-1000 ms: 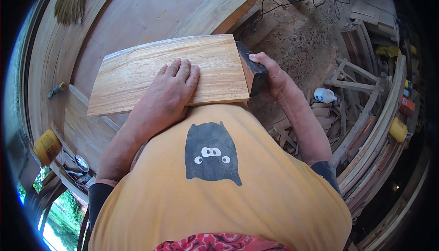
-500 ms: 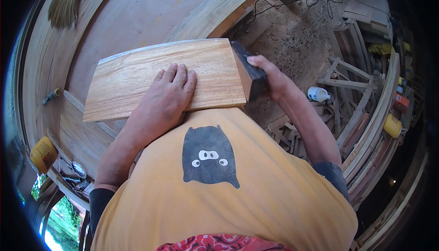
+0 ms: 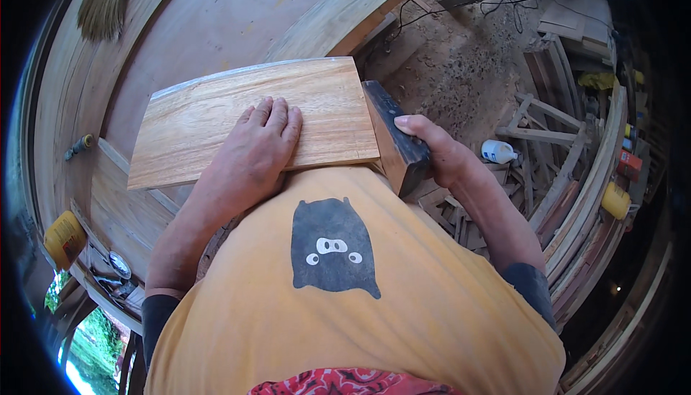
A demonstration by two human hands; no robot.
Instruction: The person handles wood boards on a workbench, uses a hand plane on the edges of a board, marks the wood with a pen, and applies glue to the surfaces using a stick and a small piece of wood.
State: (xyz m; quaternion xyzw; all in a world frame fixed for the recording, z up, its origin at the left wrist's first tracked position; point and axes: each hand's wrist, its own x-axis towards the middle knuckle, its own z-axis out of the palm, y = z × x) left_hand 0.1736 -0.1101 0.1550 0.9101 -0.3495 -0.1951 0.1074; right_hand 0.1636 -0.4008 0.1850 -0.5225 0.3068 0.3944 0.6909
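A light-brown wooden board (image 3: pixel 209 118) lies across the front of my body, its near edge by my shirt. My left hand (image 3: pixel 263 139) rests flat on top of it, fingers stretched out. In my right hand (image 3: pixel 446 154) is a dark block (image 3: pixel 396 125) with a flat brown face, possibly a sanding block. That face is turned toward the board's right end, very close to it; whether they touch along the whole length I cannot tell. The thumb lies over the block's dark top, while the other fingers are hidden behind it.
Beyond the board stretches a large wooden panel (image 3: pixel 216 21) with raised planks. A straw broom (image 3: pixel 105 8) lies at the far left, and a yellow container (image 3: pixel 65 239) stands at the near left. To the right are a white jug (image 3: pixel 499 152), a wooden frame (image 3: pixel 547 136), stacked lumber and offcuts.
My right hand has drawn the block toward my body along the board's right end. The board and left hand have shifted slightly left in view.
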